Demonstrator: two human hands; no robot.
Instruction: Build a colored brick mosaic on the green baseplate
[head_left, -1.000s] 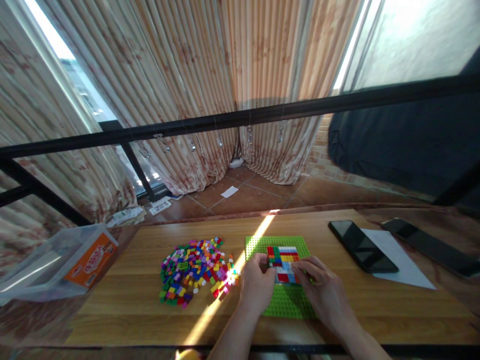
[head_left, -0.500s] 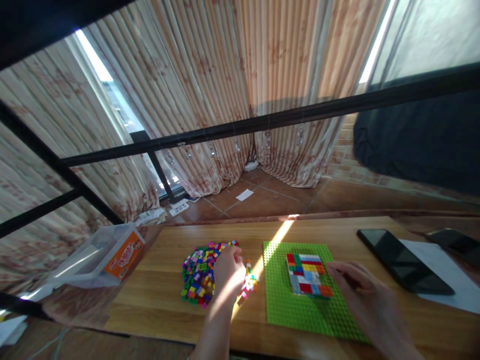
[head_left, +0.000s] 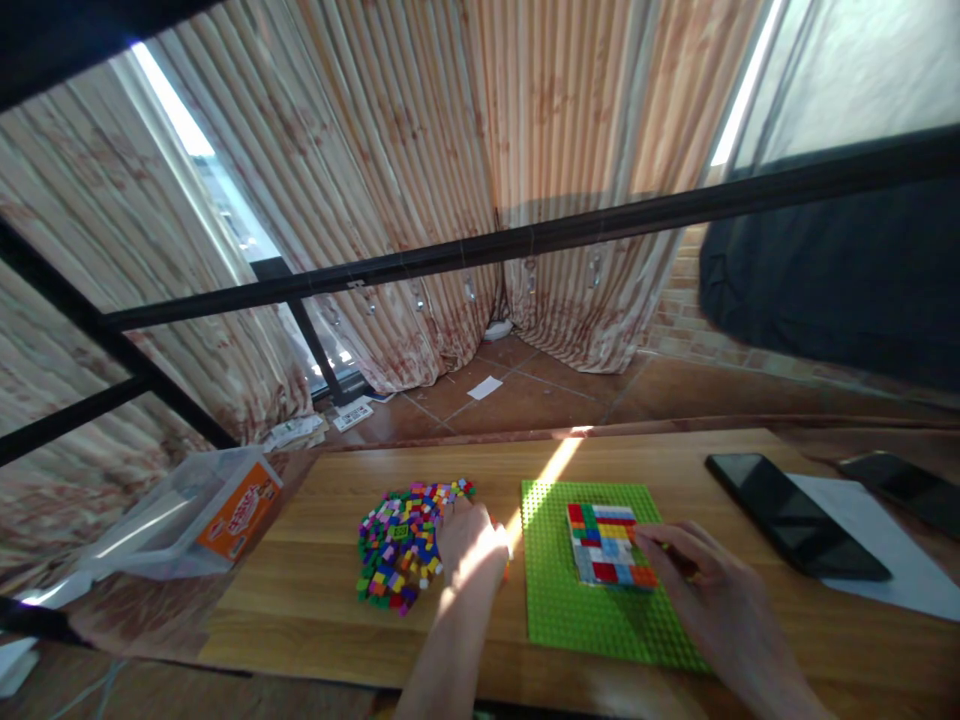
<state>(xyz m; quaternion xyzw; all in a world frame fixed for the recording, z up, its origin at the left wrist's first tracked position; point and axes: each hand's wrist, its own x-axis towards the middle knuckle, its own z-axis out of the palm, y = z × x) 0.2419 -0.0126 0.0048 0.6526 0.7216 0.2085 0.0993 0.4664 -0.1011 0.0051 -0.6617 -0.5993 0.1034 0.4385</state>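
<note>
A green studded baseplate [head_left: 555, 610] lies on the table, carrying a low block of multicoloured toy bricks [head_left: 611, 548]. At the right edge of that block is my right hand [head_left: 701, 580], thumb and forefinger pinched together. Whatever sits between those fingertips is too small to make out. To the left spreads a heap of loose toy bricks [head_left: 397, 550] in many colours. My left hand [head_left: 472, 548] is over the right side of this heap, back of the hand up and lit by sun. Its fingertips are hidden beneath it, and it covers most of a smaller group of bricks.
A black phone-like device [head_left: 795, 515] rests on white paper [head_left: 900, 560] at the right, near another dark device [head_left: 915, 490]. Left of the wooden table [head_left: 300, 600] stands a clear plastic box [head_left: 180, 510] with an orange label. A black rail [head_left: 450, 255] crosses beyond the table.
My right hand has moved left, bringing its fingertips to the brick block's edge. My left hand has shifted slightly right, over the smaller group of bricks. The view has turned slightly.
</note>
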